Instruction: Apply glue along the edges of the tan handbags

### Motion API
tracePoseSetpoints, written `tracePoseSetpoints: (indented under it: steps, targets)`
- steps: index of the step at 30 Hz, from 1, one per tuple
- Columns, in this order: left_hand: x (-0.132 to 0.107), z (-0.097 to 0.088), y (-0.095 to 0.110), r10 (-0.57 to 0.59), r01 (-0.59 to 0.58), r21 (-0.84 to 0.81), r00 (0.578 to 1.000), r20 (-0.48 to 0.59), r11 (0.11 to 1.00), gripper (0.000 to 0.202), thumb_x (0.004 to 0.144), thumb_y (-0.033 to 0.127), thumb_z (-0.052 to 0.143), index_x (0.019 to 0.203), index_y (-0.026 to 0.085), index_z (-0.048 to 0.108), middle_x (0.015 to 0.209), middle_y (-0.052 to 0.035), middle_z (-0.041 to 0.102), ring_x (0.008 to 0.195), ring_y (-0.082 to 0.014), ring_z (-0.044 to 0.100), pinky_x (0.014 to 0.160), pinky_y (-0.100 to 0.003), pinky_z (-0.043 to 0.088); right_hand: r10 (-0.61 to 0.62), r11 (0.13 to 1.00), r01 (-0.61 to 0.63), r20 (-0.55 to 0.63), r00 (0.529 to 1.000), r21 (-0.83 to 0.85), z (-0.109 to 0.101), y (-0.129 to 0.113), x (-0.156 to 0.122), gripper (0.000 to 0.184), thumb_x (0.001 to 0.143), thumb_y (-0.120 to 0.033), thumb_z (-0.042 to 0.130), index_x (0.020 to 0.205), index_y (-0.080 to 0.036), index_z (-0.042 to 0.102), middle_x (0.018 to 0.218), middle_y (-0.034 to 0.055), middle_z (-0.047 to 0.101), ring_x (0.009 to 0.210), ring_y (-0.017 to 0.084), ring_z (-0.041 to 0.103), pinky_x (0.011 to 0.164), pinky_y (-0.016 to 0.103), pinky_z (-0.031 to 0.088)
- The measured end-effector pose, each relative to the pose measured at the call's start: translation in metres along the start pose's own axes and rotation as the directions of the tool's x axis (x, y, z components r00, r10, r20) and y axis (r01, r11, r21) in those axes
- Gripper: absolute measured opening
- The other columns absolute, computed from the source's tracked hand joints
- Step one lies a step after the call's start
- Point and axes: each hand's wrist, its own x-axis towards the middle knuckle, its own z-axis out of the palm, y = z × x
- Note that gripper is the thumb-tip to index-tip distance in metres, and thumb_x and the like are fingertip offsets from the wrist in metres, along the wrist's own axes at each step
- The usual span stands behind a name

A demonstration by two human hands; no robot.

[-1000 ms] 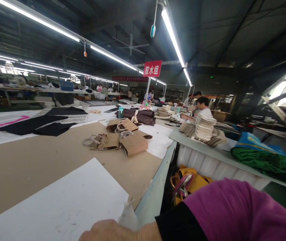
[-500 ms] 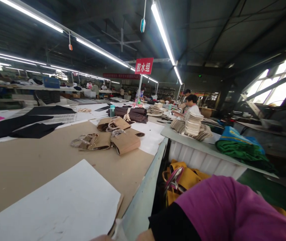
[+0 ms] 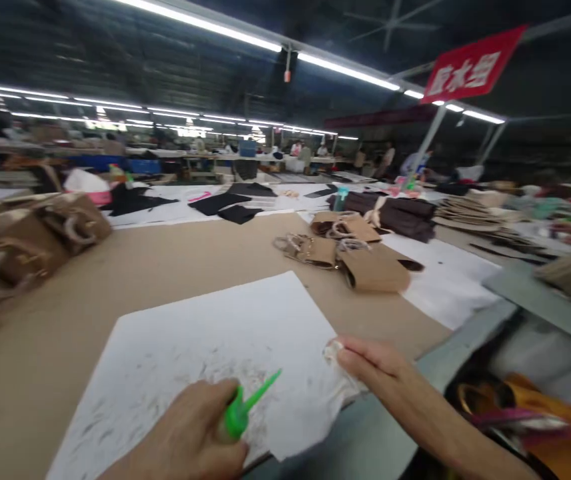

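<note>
My left hand (image 3: 190, 430) is wrapped round a squeeze bottle with a long green nozzle (image 3: 238, 413); its body is hidden in my palm. The nozzle points up and right over a large white sheet (image 3: 205, 310), marked with grey smudges. At the sheet's right edge, my right hand (image 3: 373, 360) pinches a crumpled white cloth (image 3: 333, 352) between thumb and fingers. Some of the cloth hangs down by the table edge. Beyond the sheet lie several small tan handbags (image 3: 378, 267) with wrapped handles.
More tan bags (image 3: 30, 247) stand on the left of the brown-covered table (image 3: 165, 257). Black pieces (image 3: 240, 200) and a dark brown bundle (image 3: 400, 213) lie farther back. Yellow bags (image 3: 545, 427) sit below the right edge, and a red sign (image 3: 475, 65) hangs above.
My view has swung left and down. Both hands now show over the white sheet, with the green-nozzled bottle in the left. The purple sleeve has left the view.
</note>
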Motion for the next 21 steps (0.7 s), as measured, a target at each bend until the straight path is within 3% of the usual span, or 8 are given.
tracePoseSetpoints:
  steps: [4, 8, 12, 16, 21]
  targets:
    - [0.006, -0.002, 0.017, -0.019, 0.017, -0.093, 1.000, -0.023, 0.996, 0.007, 0.061, 0.023, 0.048, 0.064, 0.018, 0.048, 0.058, 0.0042, 0.047, 0.056, -0.0109, 0.043, 0.048, -0.022, 0.024, -0.030, 1.000, 0.030, -0.051, 0.998, -0.003, 0.004, 0.012, 0.001, 0.030, 0.093, -0.044, 0.046, 0.089, -0.021, 0.065, 0.084, 0.0037, 0.061, 0.086, 0.025, 0.057, 0.078, 0.031, 0.045]
    - [0.007, 0.001, 0.018, 0.078, -0.080, -0.205, 0.997, -0.017, 0.976, 0.019, 0.068, 0.037, 0.052, 0.070, 0.018, 0.055, 0.061, 0.0038, 0.049, 0.057, -0.0106, 0.042, 0.049, -0.022, 0.027, -0.060, 0.998, 0.059, -0.071, 0.996, -0.019, 0.010, 0.022, 0.000, 0.030, 0.093, -0.042, 0.049, 0.107, -0.022, 0.067, 0.098, 0.0044, 0.065, 0.098, 0.025, 0.058, 0.082, 0.028, 0.045]
    - [0.007, 0.006, 0.015, 0.108, -0.109, -0.233, 0.994, -0.018, 0.966, 0.033, 0.071, 0.051, 0.056, 0.071, 0.018, 0.057, 0.063, 0.0034, 0.049, 0.058, -0.0109, 0.042, 0.051, -0.021, 0.029, -0.125, 0.992, 0.122, -0.083, 0.989, -0.040, 0.019, 0.027, 0.001, 0.030, 0.092, -0.040, 0.055, 0.115, -0.023, 0.064, 0.102, 0.0031, 0.066, 0.094, 0.022, 0.060, 0.082, 0.025, 0.047]
    - [0.010, 0.011, 0.012, 0.132, -0.132, -0.268, 0.991, -0.018, 0.954, 0.034, 0.071, 0.050, 0.058, 0.068, 0.017, 0.052, 0.061, 0.0048, 0.045, 0.057, -0.0093, 0.037, 0.048, -0.020, 0.026, -0.265, 0.962, 0.251, -0.160, 0.951, -0.105, 0.034, 0.024, 0.003, 0.025, 0.088, -0.031, 0.060, 0.113, -0.025, 0.066, 0.102, 0.0013, 0.067, 0.092, 0.020, 0.061, 0.077, 0.022, 0.048]
    - [0.010, 0.014, 0.011, 0.192, -0.158, -0.372, 0.980, 0.057, 0.915, 0.032, 0.072, 0.046, 0.057, 0.065, 0.016, 0.047, 0.059, 0.0061, 0.036, 0.057, -0.0078, 0.030, 0.046, -0.019, 0.024, -0.370, 0.926, 0.340, -0.221, 0.902, -0.162, 0.046, 0.017, 0.004, 0.012, 0.089, -0.020, 0.058, 0.095, -0.026, 0.067, 0.081, -0.0039, 0.064, 0.071, 0.015, 0.060, 0.063, 0.019, 0.046]
